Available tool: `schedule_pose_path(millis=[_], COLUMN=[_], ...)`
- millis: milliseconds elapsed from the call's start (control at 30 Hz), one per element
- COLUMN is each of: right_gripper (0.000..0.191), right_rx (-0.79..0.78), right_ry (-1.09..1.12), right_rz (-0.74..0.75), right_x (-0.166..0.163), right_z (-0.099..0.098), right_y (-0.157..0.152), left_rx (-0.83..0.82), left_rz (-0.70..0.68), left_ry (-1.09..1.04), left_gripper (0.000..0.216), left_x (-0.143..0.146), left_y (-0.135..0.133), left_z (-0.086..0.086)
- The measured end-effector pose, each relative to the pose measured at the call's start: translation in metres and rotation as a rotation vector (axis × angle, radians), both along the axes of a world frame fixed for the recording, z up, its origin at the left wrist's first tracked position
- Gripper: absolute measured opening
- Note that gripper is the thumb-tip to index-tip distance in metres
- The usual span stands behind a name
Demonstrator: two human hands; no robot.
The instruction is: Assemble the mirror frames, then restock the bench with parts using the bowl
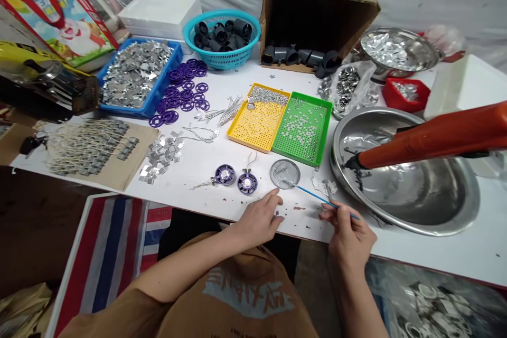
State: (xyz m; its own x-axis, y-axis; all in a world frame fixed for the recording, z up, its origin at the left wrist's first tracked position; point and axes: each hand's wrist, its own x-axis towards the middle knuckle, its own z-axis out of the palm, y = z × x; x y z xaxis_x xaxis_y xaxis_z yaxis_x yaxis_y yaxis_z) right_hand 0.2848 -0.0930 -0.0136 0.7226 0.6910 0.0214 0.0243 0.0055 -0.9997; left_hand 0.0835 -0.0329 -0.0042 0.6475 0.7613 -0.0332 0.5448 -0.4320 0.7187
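Observation:
My right hand (350, 235) is closed on a thin blue-handled brush (312, 193), its tip in the round shallow dish (282, 171) of greyish paste. A narrow grey metal piece (328, 190) lies by those fingers on a crumpled white scrap (320, 184); whether the hand touches it I cannot tell. My left hand (259, 219) rests at the table's front edge, thumb and fingers apart with nothing between them. Beyond it sit two round purple holders with pale square centres and wires, a right one (247, 182) and a left one (225, 175).
Behind are a yellow tray (253, 125) and a green tray (303, 129) of small metal parts. A steel basin (420, 190) with an orange tool (431, 140) across it stands right. Left are metal squares (162, 156), purple rings (186, 96), wired parts (89, 148) and a blue bin (148, 109).

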Motion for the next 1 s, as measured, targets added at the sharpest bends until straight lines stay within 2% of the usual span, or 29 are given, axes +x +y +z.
schedule_pose_path(millis=[133, 267, 333, 433, 533, 667, 767, 900, 1000], right_gripper=[0.035, 0.037, 0.037, 0.034, 0.032, 0.030, 0.026, 0.023, 0.022], right_rx=[-0.031, -0.054, -0.058, -0.064, -0.033, 0.082, 0.155, 0.197, 0.198], right_ry=[0.305, 0.397, 0.419, 0.458, 0.492, 0.374, 0.237, 0.120, 0.102], right_rz=[-0.053, -0.045, -0.039, -0.037, -0.048, -0.041, -0.001, 0.083, 0.121], right_x=[0.003, 0.006, 0.008, 0.011, 0.012, 0.008, -0.001, -0.011, -0.013], right_z=[-0.003, -0.010, -0.012, -0.013, -0.008, 0.006, 0.019, 0.031, 0.034], right_y=[0.009, 0.014, 0.016, 0.017, 0.019, 0.021, 0.021, 0.019, 0.018], left_rx=[-0.006, 0.075, 0.204, 0.360, 0.359, 0.313, 0.315, 0.336, 0.319], left_rz=[-0.037, -0.069, 0.002, 0.223, 0.377, 0.436, 0.384, 0.268, 0.198], left_ry=[0.055, -0.125, -0.273, -0.366, -0.282, -0.082, 0.074, 0.240, 0.367], left_gripper=[0.033, 0.023, 0.016, 0.017, 0.023, 0.033, 0.038, 0.027, 0.024], left_x=[0.010, 0.000, -0.012, -0.036, -0.058, -0.070, -0.067, -0.061, -0.057], left_y=[0.006, 0.005, 0.007, 0.013, 0.019, 0.021, 0.026, 0.042, 0.052], left_z=[-0.001, 0.004, 0.007, 0.011, 0.013, 0.011, 0.014, 0.026, 0.036])
